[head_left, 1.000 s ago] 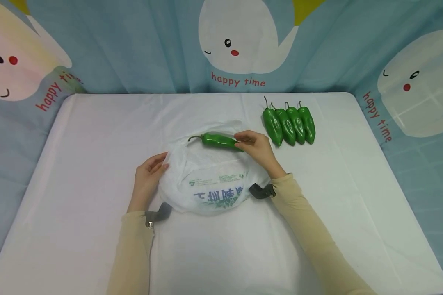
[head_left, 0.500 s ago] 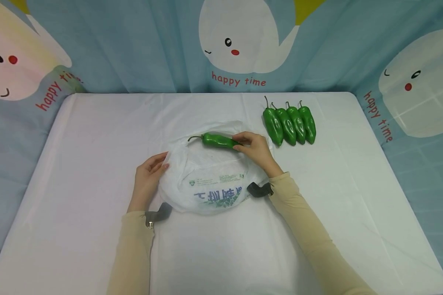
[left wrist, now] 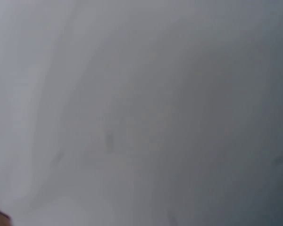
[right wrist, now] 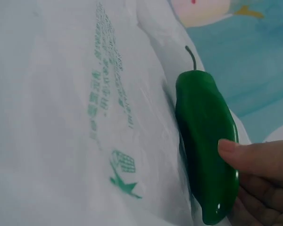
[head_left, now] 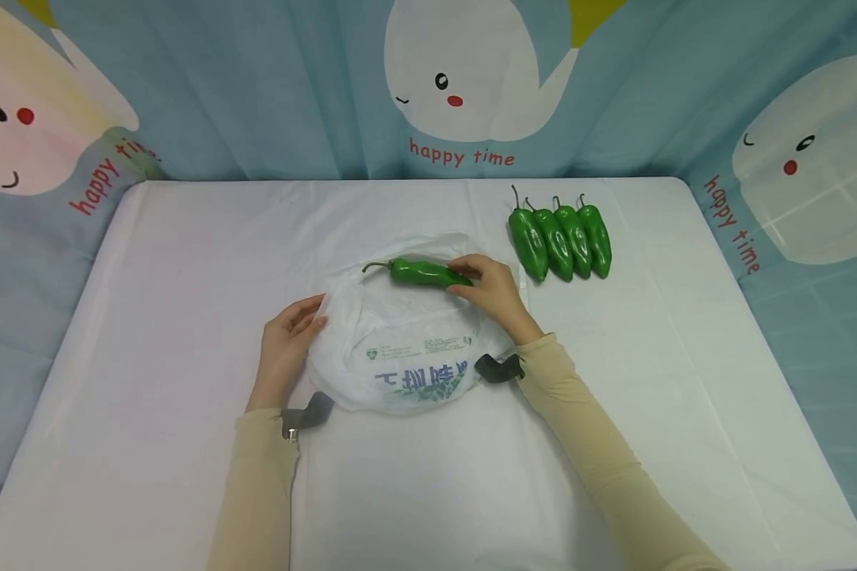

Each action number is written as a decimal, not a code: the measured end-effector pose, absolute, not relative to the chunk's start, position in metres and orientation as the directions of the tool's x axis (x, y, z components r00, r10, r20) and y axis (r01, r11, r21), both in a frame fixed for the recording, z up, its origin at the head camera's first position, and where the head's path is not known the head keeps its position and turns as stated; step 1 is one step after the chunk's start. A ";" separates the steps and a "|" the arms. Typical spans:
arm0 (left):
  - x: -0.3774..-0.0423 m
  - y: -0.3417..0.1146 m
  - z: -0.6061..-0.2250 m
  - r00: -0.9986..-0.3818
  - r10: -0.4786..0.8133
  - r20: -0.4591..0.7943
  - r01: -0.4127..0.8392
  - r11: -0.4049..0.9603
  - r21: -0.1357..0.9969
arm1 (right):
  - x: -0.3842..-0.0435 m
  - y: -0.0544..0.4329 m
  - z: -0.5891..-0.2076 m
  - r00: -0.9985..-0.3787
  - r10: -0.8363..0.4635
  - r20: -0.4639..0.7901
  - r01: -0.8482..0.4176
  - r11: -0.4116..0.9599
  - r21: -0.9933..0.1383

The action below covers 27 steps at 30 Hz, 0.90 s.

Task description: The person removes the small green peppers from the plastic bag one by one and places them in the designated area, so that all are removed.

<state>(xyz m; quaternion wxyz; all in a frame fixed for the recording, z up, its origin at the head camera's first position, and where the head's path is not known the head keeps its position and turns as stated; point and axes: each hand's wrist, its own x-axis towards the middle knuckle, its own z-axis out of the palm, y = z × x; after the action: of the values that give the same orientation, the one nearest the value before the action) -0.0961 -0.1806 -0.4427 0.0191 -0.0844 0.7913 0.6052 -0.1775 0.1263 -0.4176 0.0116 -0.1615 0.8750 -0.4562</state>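
Observation:
In the head view a white plastic bag (head_left: 400, 325) with blue and green print lies mid-table. My left hand (head_left: 286, 341) pinches its left edge. A long green chili pepper (head_left: 421, 274) lies over the far part of the bag, its curved stem pointing left. The fingers and thumb of my right hand (head_left: 496, 293) grip the pepper near its pointed end. The right wrist view shows the same pepper (right wrist: 205, 136) beside the printed bag (right wrist: 118, 117), with the thumb (right wrist: 240, 153) on its side. Blurred pale plastic fills the left wrist view.
Several more green chili peppers (head_left: 560, 242) lie side by side at the back right, stems away from me. A white cloth (head_left: 186, 262) covers the table, and a blue curtain (head_left: 257, 95) with whale drawings hangs around its far side.
My right hand has shifted slightly left along the pepper, and its grip now reaches further over the pointed end. The pepper has barely moved. My left hand has stayed on the bag's edge.

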 end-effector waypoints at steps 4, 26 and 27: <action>-0.096 -0.180 -0.443 -0.983 -0.114 -0.141 -0.166 0.261 0.951 | -0.177 0.125 -0.418 -0.950 -0.284 0.132 -0.278 0.568 -0.775; -0.097 -0.182 -0.444 -0.985 -0.111 -0.135 -0.161 0.271 0.949 | -0.164 0.125 -0.417 -0.934 -0.356 0.033 -0.229 0.524 -0.820; -0.097 -0.182 -0.444 -0.984 -0.112 -0.138 -0.164 0.270 0.949 | -0.164 0.125 -0.417 -0.933 -0.357 0.036 -0.236 0.534 -0.812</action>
<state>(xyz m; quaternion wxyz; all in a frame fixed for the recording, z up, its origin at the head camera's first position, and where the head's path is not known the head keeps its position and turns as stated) -0.0969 -0.1819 -0.4435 0.0219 -0.0866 0.7967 0.5978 -0.1635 0.1250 -0.4170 0.0671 -0.1699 0.8733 -0.4516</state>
